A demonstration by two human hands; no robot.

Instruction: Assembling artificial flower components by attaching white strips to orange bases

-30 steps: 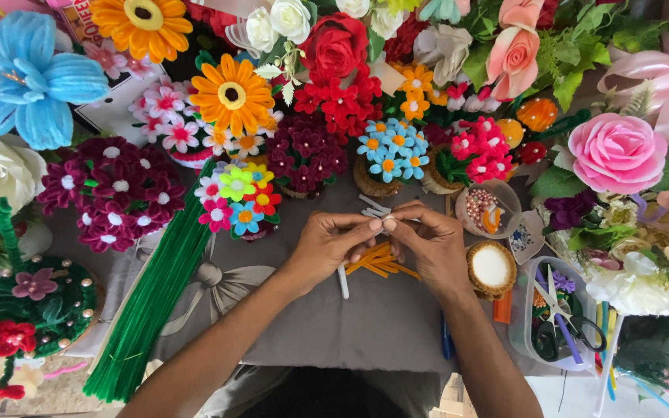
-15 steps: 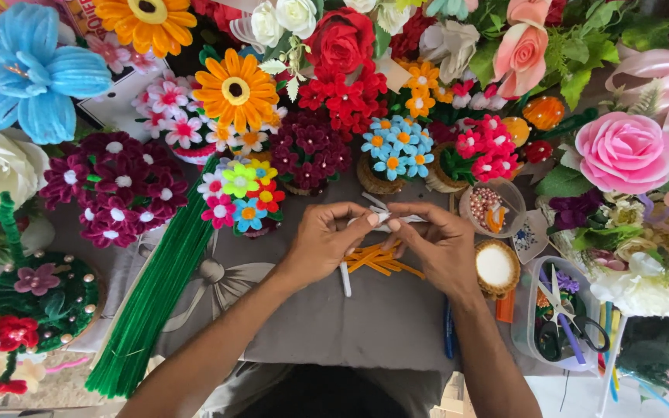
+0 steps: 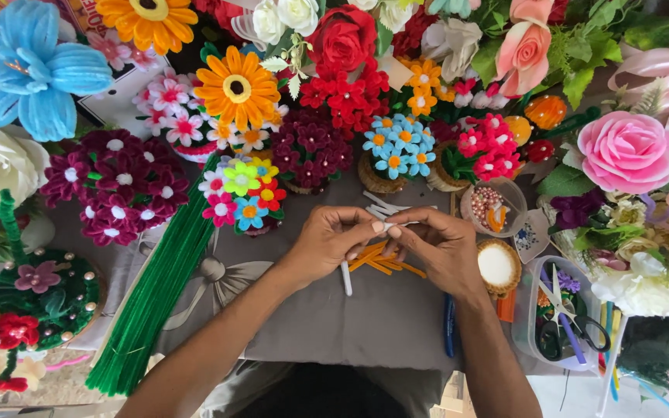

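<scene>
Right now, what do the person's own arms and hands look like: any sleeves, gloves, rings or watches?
Both forearms are bare, no sleeves in view. The left hand and right hand wear no gloves, and no ring, watch or bracelet shows.

Both forearms bare; no sleeves, rings or watch.

Left hand (image 3: 327, 246) and right hand (image 3: 441, 249) pinch a white pipe cleaner (image 3: 345, 277) above orange pieces (image 3: 381, 262)

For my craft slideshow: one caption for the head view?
Left hand and right hand pinch a white fuzzy pipe-cleaner stick above orange sticks.
</scene>
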